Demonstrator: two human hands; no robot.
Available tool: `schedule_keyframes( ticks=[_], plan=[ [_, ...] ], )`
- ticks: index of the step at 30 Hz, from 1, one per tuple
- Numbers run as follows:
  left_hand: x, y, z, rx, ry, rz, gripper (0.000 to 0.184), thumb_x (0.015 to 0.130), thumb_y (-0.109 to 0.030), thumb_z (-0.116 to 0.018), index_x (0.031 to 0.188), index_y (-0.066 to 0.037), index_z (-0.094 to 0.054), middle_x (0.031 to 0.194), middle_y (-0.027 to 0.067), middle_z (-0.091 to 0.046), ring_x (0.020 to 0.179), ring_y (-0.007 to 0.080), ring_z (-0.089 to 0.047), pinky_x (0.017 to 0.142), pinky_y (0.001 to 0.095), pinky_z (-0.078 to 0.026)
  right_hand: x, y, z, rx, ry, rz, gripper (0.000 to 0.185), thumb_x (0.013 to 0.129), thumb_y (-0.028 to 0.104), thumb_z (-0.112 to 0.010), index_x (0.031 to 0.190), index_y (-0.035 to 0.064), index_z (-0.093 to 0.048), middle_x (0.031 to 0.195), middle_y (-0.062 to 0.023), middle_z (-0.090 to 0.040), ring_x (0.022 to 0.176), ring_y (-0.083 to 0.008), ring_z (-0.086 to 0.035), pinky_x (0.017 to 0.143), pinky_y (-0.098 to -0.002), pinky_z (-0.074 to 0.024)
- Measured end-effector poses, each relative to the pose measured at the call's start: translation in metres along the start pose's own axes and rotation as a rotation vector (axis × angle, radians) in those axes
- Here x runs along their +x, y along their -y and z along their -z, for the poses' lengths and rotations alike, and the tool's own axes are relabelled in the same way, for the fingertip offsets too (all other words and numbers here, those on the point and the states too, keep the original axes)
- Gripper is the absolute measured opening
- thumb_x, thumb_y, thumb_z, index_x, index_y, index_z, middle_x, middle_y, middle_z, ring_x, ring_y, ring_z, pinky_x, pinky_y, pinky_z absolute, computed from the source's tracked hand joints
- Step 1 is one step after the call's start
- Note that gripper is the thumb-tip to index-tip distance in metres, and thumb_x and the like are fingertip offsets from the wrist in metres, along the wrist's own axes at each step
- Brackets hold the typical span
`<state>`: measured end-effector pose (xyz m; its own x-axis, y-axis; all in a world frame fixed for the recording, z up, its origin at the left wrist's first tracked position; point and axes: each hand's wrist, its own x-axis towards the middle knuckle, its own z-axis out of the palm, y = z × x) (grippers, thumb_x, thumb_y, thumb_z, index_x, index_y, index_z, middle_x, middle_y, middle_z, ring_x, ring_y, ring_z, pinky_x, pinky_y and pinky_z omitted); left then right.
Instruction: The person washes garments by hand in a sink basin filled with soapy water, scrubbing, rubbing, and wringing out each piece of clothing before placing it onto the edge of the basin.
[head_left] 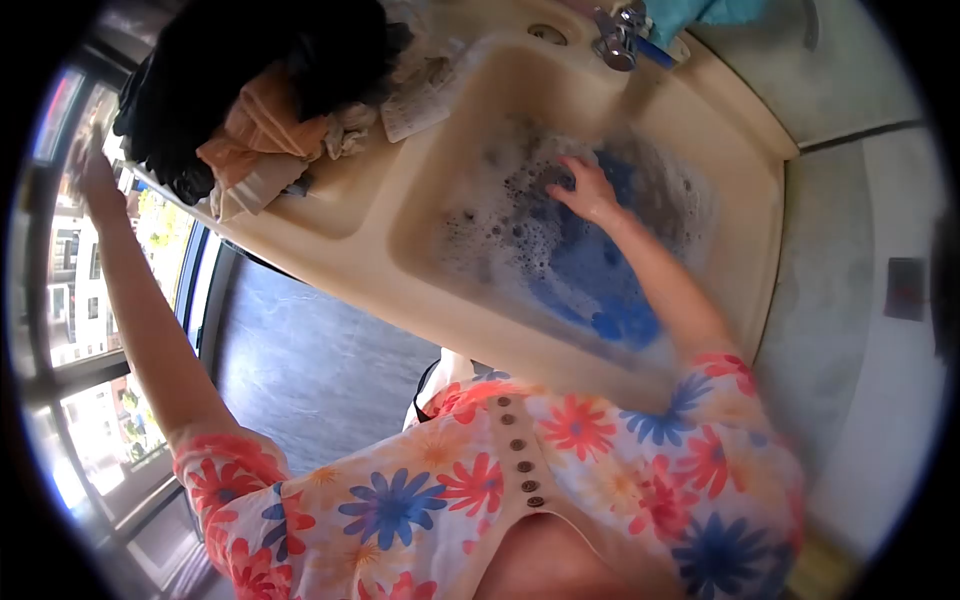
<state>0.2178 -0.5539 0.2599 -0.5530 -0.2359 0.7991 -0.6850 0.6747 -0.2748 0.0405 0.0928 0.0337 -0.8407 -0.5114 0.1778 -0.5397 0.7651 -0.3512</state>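
here, my beige laundry sink [480, 320] holds soapy water [480, 240] with a blue cloth [590, 265] soaking in it. my right hand [590, 192] is over the suds beside that cloth, half open, thumb apart, gripping nothing visible. my left hand [100, 188], blurred by the window [95, 300]: i can't tell its grip. black clothes [260, 60] and a peach garment [262, 120] are heaped on the sink's side ledge [345, 205].

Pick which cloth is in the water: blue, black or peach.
Blue cloth, in the sink near the right hand; black cloth and peach cloth lie on the counter.
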Motion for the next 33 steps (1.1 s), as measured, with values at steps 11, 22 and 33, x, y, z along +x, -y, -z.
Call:
schedule_keyframes(
  ticks=[11, 22, 33],
  plan=[
    [-0.092, -0.389, 0.201, -1.284, 1.063, -0.689, 0.035, 0.070, -0.021, -0.063, 0.103, -0.009, -0.060, 0.099, 0.0107, -0.061, 0.089, 0.0253, -0.058, 0.079, 0.0347, -0.045, -0.047, -0.042, -0.010, 0.810, 0.304, -0.449, 0.033, 0.072, 0.021, -0.066, 0.097, -0.0005, -0.060, 0.094, -0.0123, -0.061, 0.088, -0.0201, -0.056, 0.077, -0.0288, -0.0430],
    [-0.227, -0.497, 0.099, -0.724, 1.375, -0.923, 0.044, 0.062, -0.024, -0.067, 0.101, -0.006, -0.060, 0.098, 0.0151, -0.061, 0.092, 0.0303, -0.058, 0.081, 0.0380, -0.045, -0.087, -0.107, 0.021, 0.928, 0.259, -0.676, 0.037, 0.070, 0.016, -0.066, 0.102, -0.0011, -0.059, 0.093, -0.0124, -0.060, 0.087, -0.0198, -0.056, 0.075, -0.0279, -0.0437],
    [-0.191, -0.472, 0.133, -0.540, 1.626, -0.923, 0.044, 0.059, -0.010, -0.069, 0.102, -0.008, -0.062, 0.090, 0.0145, -0.064, 0.084, 0.0284, -0.060, 0.072, 0.0366, -0.047, -0.111, -0.177, 0.020, 0.299, 0.253, -0.521, 0.045, 0.066, 0.027, -0.068, 0.104, 0.0055, -0.059, 0.099, -0.0187, -0.060, 0.093, -0.0300, -0.058, 0.082, -0.0362, -0.0440]
  ],
)
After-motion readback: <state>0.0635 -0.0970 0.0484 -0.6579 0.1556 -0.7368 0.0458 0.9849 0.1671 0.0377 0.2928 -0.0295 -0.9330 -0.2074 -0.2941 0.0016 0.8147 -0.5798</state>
